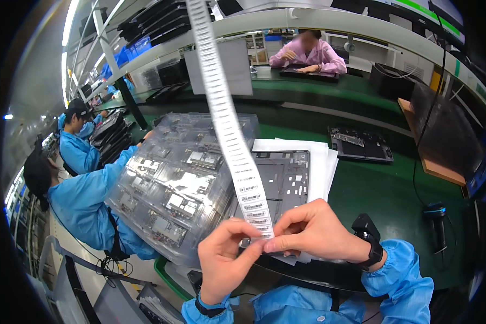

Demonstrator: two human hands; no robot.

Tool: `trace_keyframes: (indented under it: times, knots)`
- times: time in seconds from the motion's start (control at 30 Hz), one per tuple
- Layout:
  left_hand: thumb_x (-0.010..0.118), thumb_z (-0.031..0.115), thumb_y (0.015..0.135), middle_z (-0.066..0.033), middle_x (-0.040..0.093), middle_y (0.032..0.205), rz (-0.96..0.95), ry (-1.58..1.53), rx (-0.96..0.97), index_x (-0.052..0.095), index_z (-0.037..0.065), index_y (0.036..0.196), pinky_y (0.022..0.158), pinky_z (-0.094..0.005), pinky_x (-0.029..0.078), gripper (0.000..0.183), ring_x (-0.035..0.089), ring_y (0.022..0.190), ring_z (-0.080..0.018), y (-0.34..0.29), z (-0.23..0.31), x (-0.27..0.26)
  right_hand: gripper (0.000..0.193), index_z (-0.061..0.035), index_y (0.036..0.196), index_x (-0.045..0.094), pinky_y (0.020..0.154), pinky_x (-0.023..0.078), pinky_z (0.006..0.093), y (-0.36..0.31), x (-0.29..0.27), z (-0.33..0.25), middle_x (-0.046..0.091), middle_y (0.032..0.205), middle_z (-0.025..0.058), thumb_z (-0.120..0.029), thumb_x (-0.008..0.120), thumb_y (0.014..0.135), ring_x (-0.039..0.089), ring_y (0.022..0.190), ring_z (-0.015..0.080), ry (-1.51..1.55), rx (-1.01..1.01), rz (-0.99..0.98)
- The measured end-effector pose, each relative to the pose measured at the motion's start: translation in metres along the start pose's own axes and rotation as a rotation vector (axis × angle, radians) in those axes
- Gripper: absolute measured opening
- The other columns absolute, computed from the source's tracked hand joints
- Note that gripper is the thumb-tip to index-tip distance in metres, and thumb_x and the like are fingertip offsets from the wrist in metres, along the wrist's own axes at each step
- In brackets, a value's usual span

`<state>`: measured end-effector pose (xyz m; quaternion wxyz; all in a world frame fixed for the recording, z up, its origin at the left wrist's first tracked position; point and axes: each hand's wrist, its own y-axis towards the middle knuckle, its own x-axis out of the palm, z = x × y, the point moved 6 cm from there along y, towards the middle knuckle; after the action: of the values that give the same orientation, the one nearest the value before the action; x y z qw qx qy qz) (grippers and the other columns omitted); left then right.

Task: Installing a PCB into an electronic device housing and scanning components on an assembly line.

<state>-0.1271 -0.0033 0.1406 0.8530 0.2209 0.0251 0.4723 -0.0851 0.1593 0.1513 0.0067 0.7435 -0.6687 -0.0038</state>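
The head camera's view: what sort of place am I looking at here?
Probably an electronics assembly workshop. Clear plastic trays hold small circuit boards, a dark, open device casing lies on white sheets, and a long strip of barcode labels hangs above the green bench.

Black barcodes (252, 207) with tiny print, too small to read, stand on the row of labels (257, 222) along the white paper strip (225, 116), and small pale lettering (420, 21) marks the lower frame of the dark monitor (429, 18).
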Motion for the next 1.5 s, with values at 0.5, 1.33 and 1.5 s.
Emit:
trace_keyframes:
  times: [0.5,1.33,1.5]
  knots:
    - [0.074,-0.008,0.078,-0.0123,0.066,0.086,-0.126,0.697,0.338,0.070,-0.003,0.093,0.067,-0.0320,0.051,0.016,0.064,0.078,-0.0241,-0.002,0.044,0.009,0.018,-0.0043,0.092,0.078,0.049,0.043,0.0225,-0.029,0.014,-0.038,0.066,0.074,0.0053,0.001,0.082,0.075,0.055,0.054,0.0082,-0.513,-0.633,0.160]
    - [0.072,-0.013,0.081,-0.0174,0.062,0.088,-0.167,1.032,0.670,0.068,-0.003,0.091,0.076,-0.0433,0.051,0.015,0.061,0.079,-0.0329,-0.044,-0.025,0.023,0.088,-0.0107,0.147,0.045,0.106,0.041,0.0468,-0.589,-0.263,-0.025,0.058,0.130,0.0202,-0.025,0.085,0.069,0.050,0.126,0.0403,-1.587,0.486,1.877]
    - [0.071,-0.008,0.082,-0.0174,0.062,0.091,-0.096,1.111,0.598,0.069,-0.003,0.098,0.078,-0.0445,0.050,0.018,0.060,0.085,-0.0341,-0.044,-0.023,0.013,0.130,-0.0199,0.159,0.020,0.111,0.018,0.0749,-0.553,-0.299,-0.019,0.027,0.159,0.0218,-0.048,0.091,0.055,0.015,0.147,0.0528,-1.713,1.096,1.622]
